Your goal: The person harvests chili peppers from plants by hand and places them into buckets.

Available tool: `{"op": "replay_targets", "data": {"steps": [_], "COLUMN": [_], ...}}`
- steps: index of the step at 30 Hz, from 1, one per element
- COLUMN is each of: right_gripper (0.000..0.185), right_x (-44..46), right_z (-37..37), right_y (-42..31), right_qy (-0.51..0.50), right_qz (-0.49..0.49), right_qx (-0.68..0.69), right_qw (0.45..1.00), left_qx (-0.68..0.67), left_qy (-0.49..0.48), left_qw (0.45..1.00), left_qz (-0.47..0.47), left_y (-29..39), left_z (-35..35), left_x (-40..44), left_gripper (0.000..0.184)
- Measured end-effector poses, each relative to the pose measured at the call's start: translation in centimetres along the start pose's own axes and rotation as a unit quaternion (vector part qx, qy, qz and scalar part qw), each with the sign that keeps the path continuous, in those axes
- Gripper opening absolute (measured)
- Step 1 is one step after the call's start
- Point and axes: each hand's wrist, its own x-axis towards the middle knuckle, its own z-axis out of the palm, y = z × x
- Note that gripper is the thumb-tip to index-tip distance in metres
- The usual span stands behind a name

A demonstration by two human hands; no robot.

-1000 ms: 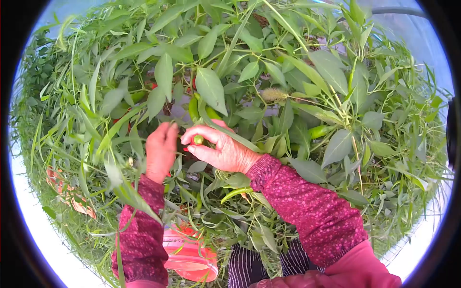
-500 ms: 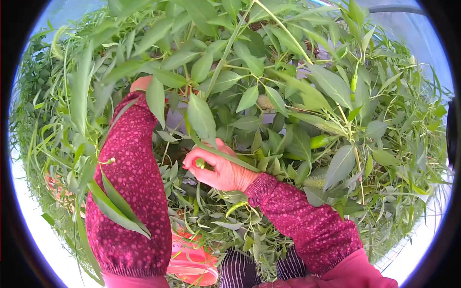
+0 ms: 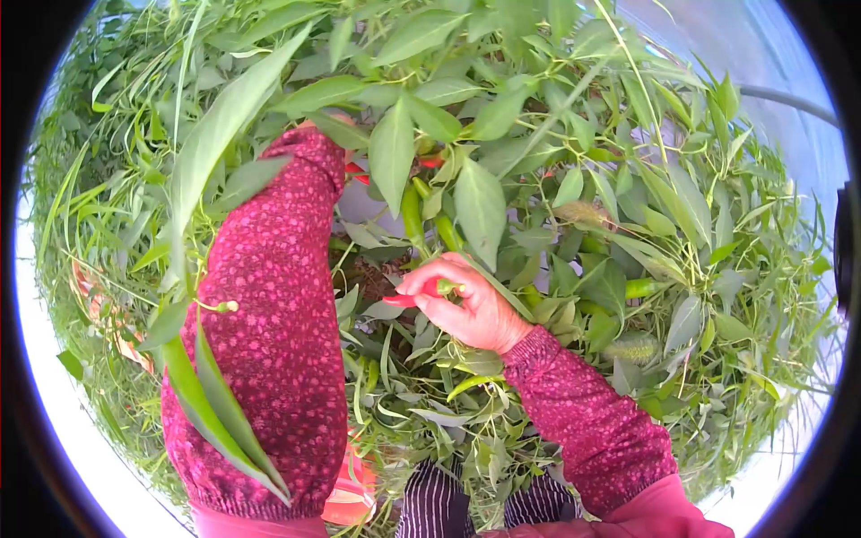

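My right hand (image 3: 466, 303) is closed in a pinch around a red chili pepper (image 3: 400, 301); its red end sticks out to the left and the green stem shows between thumb and fingers. Green chili peppers (image 3: 413, 215) hang on the plant just above this hand, and another green chili (image 3: 475, 384) lies below it among leaves. My left hand (image 3: 334, 125) reaches into the foliage at upper left, its fingers hidden behind leaves. Beside its wrist, bits of red chili (image 3: 357, 173) show through the leaves.
Dense pepper plants (image 3: 480, 211) and long grass surround both arms. A red bucket (image 3: 352, 491) stands low, partly behind my left sleeve. Striped dark trouser legs (image 3: 435, 502) are at the bottom. A dark hose or pipe (image 3: 789, 100) crosses the clear sheeting at upper right.
The view has shifted, so the plants and both arms appear farther right. The red end of the chili in my right hand now shows more, and green chilies above it have come into sight.
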Motion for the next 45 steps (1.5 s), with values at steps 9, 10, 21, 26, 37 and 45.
{"op": "replay_targets", "data": {"steps": [9,10,21,26,37,45], "right_gripper": [0.011,0.011,0.031,0.036,0.018,0.023], "right_x": [0.7,0.7,1.1,0.8,0.5,-0.8], "right_z": [-0.5,-0.8,-3.0,-2.8,-3.7,-2.0], "right_y": [-0.8,-1.3,-3.0,-2.8,-0.3,0.7], "right_qy": [0.056,0.057,0.191,0.079,0.139,0.035], "right_qz": [0.04,0.039,-0.058,-0.027,0.043,0.068], "right_qx": [0.326,0.326,0.409,0.343,0.374,0.39], "right_qw": [0.943,0.943,0.891,0.936,0.916,0.918], "left_qx": [-0.052,-0.051,-0.136,-0.215,-0.375,0.044], "left_qy": [-0.139,-0.139,-0.042,-0.09,-0.133,0.024], "left_qw": [0.972,0.972,0.989,0.972,0.906,0.989], "left_qz": [-0.183,-0.182,0.046,0.031,-0.142,0.141], "left_y": [3.9,3.8,10.9,13.5,9.7,4.9], "left_z": [-6.9,-6.6,-15.1,-13.3,-8.7,3.6], "left_x": [-1.7,-2.7,-14.8,-14.5,-7.4,1.6], "left_gripper": [0.03,0.03,0.02,0.017,0.019,0.02]}}
